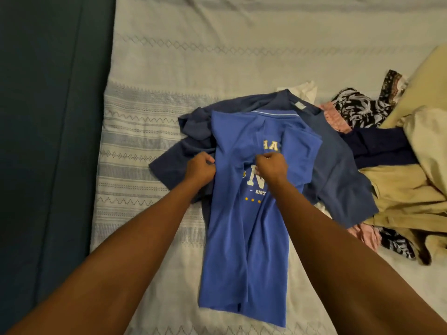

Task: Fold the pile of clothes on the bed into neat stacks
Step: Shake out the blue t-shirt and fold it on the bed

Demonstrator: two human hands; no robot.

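Note:
A bright blue T-shirt (244,238) with white and yellow lettering lies lengthwise on the bed, its sleeves folded inward. My left hand (200,166) grips its left edge at mid-height. My right hand (271,165) pinches the cloth near the middle, over the print. Under it lies a darker blue T-shirt (338,170), spread out and partly rumpled at its left sleeve. The unfolded pile (399,165) sits to the right.
The pile holds a tan garment (416,189), a navy piece (384,146), black-and-white floral cloth (358,107) and pink cloth (336,119). A white patterned bedspread (145,131) covers the bed. Dark floor (48,141) runs along the left edge.

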